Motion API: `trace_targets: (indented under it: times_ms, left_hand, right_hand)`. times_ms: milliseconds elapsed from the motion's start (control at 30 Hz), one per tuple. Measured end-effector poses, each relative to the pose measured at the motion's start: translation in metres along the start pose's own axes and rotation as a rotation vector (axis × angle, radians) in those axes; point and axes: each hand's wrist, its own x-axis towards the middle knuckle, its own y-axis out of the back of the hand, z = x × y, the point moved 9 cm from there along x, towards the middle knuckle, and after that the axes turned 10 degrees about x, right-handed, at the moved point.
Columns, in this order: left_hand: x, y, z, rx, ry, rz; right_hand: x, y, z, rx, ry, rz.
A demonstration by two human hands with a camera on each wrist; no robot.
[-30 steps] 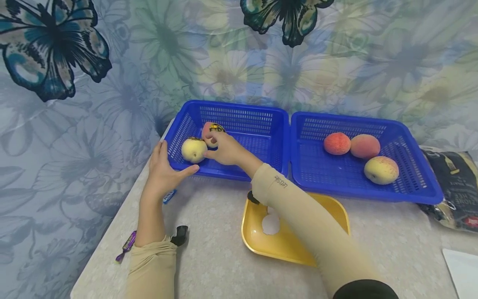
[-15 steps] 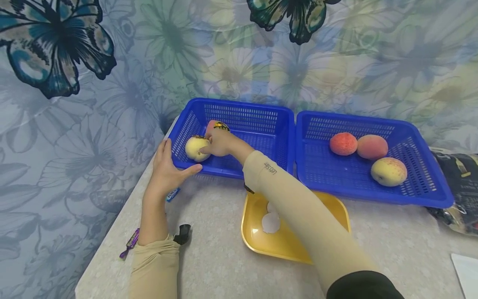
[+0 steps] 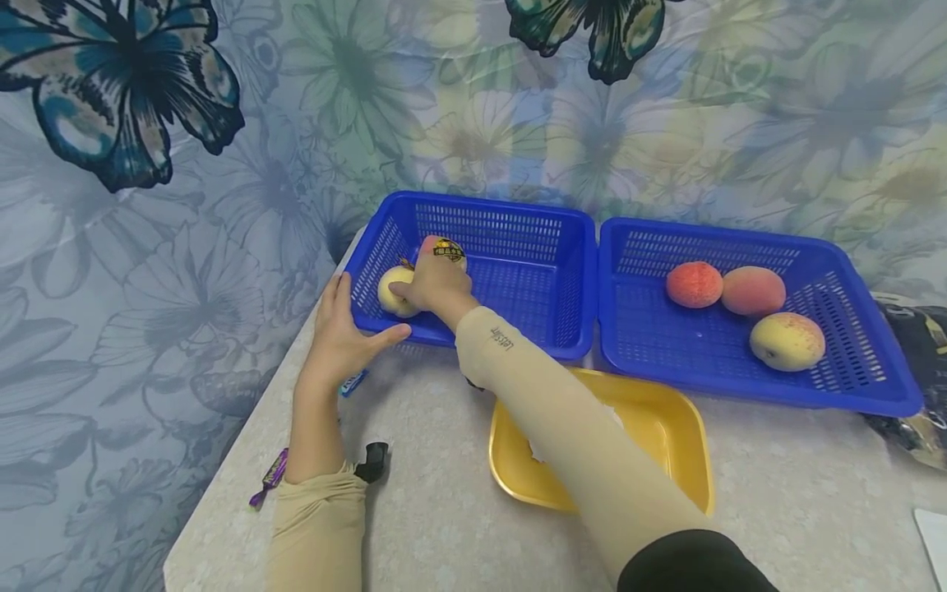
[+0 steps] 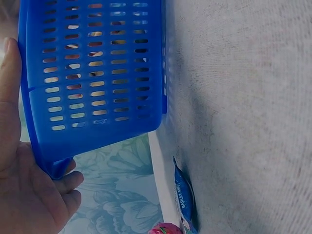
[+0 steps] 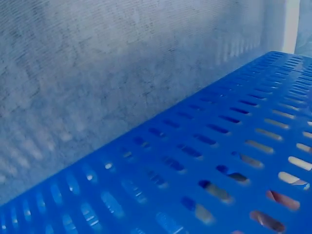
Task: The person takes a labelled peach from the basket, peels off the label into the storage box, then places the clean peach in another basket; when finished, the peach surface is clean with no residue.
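Observation:
My right hand [image 3: 441,286] reaches into the left blue basket [image 3: 547,215]. Its thumb lies on the front of a pale yellow peach [image 3: 394,301], and its curled fingers go down behind that fruit. A second, pinkish peach [image 3: 449,249] with a black-and-gold label sits just behind the hand, which covers its lower part. My left hand [image 3: 342,341] holds the basket's front left corner, thumb along the front rim. In the left wrist view, fingertips [image 4: 73,181] show curled under the rim corner. The right wrist view shows only the slotted basket wall [image 5: 195,146] and the table.
To the right, a second blue basket [image 3: 740,395] contains a red peach [image 3: 694,284], a pink peach [image 3: 753,291] and a yellow one [image 3: 787,342]. A yellow tray [image 3: 669,440] lies under the right forearm. Wrapped sweets, one blue [image 3: 353,383], one purple [image 3: 269,477], lie at left.
My right hand has moved slightly left and back over the pale yellow peach, its thumb now on the fruit's front. The left hand keeps its place at the basket corner. The view has shifted slightly.

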Motion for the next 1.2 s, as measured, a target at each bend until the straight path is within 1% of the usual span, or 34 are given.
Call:
trace_targets:
  times_ms: [67,133,233,367,467,533,633,733,867,933,1033,1100,1200]
  left_hand:
    - [0.000,0.000,0.000,-0.003,0.002,-0.003]
    - [0.000,0.001,0.000,-0.003,0.003,-0.002]
    - [0.001,0.001,0.000,0.000,0.000,0.002]
    - [0.001,0.001,0.000,0.003,-0.006,0.007]
    - [0.000,0.002,0.000,0.005,-0.008,0.007]
    - [0.000,0.002,0.001,0.009,-0.010,0.007]
    - [-0.001,0.002,0.001,0.011,-0.015,0.006]
    - [-0.001,0.002,0.002,0.014,-0.018,0.006]
    - [-0.001,0.002,0.004,0.014,-0.016,0.006]
    - [-0.001,0.002,0.003,0.012,-0.014,0.003]
    - [0.000,0.001,0.003,0.007,-0.009,0.002]
    - [0.000,0.001,0.002,0.006,-0.009,0.002]
    - [-0.001,0.002,0.002,0.007,-0.012,0.006]
  right_hand:
    - [0.000,0.002,0.000,-0.024,0.005,0.022]
    - [0.000,0.002,-0.001,-0.029,0.039,0.012]
    - [-0.001,-0.001,-0.005,-0.012,0.139,-0.033]
    - [-0.003,-0.008,-0.009,0.058,0.279,-0.119]
    - [-0.005,-0.012,-0.009,0.118,0.325,-0.155]
    - [-0.005,-0.013,-0.009,0.138,0.338,-0.159]
    - [-0.005,-0.013,-0.011,0.143,0.343,-0.135]
    - [-0.004,-0.012,-0.013,0.098,0.347,-0.094]
    - [-0.003,-0.012,-0.013,0.039,0.341,-0.064]
    - [-0.003,-0.012,-0.013,0.029,0.337,-0.060]
    - [-0.004,-0.013,-0.013,0.046,0.332,-0.058]
    - [-0.004,-0.014,-0.015,0.053,0.349,-0.060]
    - [-0.005,-0.016,-0.021,0.031,0.406,-0.068]
